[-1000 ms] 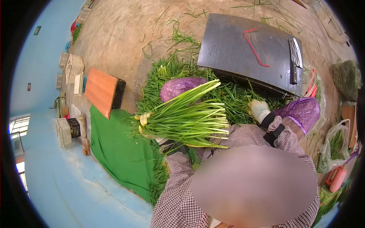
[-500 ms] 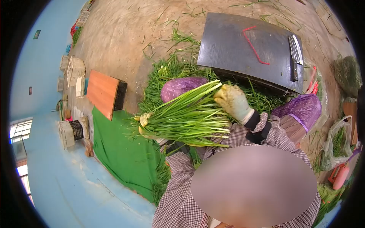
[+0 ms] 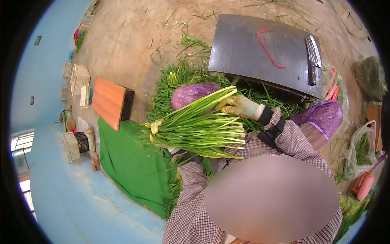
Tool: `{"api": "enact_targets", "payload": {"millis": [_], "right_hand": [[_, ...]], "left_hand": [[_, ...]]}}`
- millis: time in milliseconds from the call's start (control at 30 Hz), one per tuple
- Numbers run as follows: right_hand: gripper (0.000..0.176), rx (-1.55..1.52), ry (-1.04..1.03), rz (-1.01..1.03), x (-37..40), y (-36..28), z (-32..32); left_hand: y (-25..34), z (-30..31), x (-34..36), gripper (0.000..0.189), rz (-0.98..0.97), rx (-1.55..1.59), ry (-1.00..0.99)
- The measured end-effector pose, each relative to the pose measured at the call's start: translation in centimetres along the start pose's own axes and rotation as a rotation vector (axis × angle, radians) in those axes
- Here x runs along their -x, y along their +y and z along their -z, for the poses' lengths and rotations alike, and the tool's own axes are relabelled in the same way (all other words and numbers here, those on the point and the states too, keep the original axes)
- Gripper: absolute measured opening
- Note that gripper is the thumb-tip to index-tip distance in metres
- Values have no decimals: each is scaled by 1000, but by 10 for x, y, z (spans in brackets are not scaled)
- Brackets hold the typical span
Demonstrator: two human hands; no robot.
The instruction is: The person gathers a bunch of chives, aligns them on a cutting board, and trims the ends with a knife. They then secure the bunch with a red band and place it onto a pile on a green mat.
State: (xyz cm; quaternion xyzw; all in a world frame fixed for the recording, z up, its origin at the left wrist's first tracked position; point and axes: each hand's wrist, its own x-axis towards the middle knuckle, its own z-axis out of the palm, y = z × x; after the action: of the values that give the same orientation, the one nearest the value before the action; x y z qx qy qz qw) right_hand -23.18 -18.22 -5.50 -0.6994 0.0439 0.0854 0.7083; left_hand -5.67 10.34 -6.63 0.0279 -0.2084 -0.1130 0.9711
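A fanned bunch of long green stalks with pale ends [image 3: 199, 130] lies across the front of the body. My left hand [image 3: 154, 127], in a soiled light glove, is closed round its leafy end at the left. My right hand [image 3: 239, 107], also gloved, is at the upper right edge of the bunch near the pale ends, its fingertips pinched on stalks there. The exact number of stalks between those fingers cannot be made out.
A dark board [image 3: 264, 53] bears a red tie [image 3: 269, 51] and a knife [image 3: 312, 65]. Loose greens [image 3: 178, 81] lie around the purple-covered knees. At the left are a green cloth [image 3: 130, 162] and an orange board [image 3: 107, 101]; at the right, a plastic bag of greens [image 3: 361, 152].
My right hand has moved left and turned, its fingers now reaching onto the bunch's upper edge. My left hand still holds the bunch in nearly the same place.
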Motion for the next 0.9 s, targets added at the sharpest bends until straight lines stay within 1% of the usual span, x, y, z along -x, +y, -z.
{"api": "enact_targets", "payload": {"millis": [100,133,167,200,233,267,333,367,400,433,467,533,567,633,700,733,767,800,867,900], "right_hand": [[22,163,264,196,4,17,7],[19,160,321,196,17,15,16],[19,117,369,122,30,29,25],[28,345,401,-34,47,55,38],[40,878,232,-363,59,87,52],[53,964,-16,-715,69,82,53],[59,773,8,-457,86,69,36],[68,464,-41,-240,84,58,31],[68,144,-88,-96,77,36,19],[61,-25,-139,-38,68,23,8],[53,-269,-71,25,59,15,-13],[42,-531,-35,78,41,0,-32],[36,-340,-6,197,36,-4,-28],[25,-249,4,232,29,-3,-21],[24,-587,23,133,34,-2,-26],[24,-755,35,80,39,-2,-28],[26,-700,126,140,49,-3,-25],[28,-816,114,180,53,27,-18],[31,-679,181,89,70,53,2],[36,-395,81,-10,76,82,18]], "left_hand": [[-4,-8,1,42,-9,7,1],[-4,-10,3,42,-20,12,6],[-2,-9,5,41,-19,10,13],[2,-6,5,40,-19,9,18],[3,-3,7,40,-19,9,23],[2,-4,7,39,-27,17,42],[-3,-7,9,38,-33,36,87],[-1,-5,10,38,-15,18,73],[3,0,8,38,2,-1,55],[6,2,4,39,17,-20,31],[6,0,2,38,6,-40,33],[1,-12,-2,37,-11,-80,43],[-4,-20,-4,36,-3,-70,0],[-6,-29,-4,35,9,-96,1],[-1,-28,-4,32,28,-113,1],[1,-23,-2,31,-13,-111,56],[3,-19,2,30,-54,-108,113],[6,-15,6,29,-96,-105,171],[15,-6,12,29,-13,-103,165],[21,1,14,29,27,-101,161]]}}
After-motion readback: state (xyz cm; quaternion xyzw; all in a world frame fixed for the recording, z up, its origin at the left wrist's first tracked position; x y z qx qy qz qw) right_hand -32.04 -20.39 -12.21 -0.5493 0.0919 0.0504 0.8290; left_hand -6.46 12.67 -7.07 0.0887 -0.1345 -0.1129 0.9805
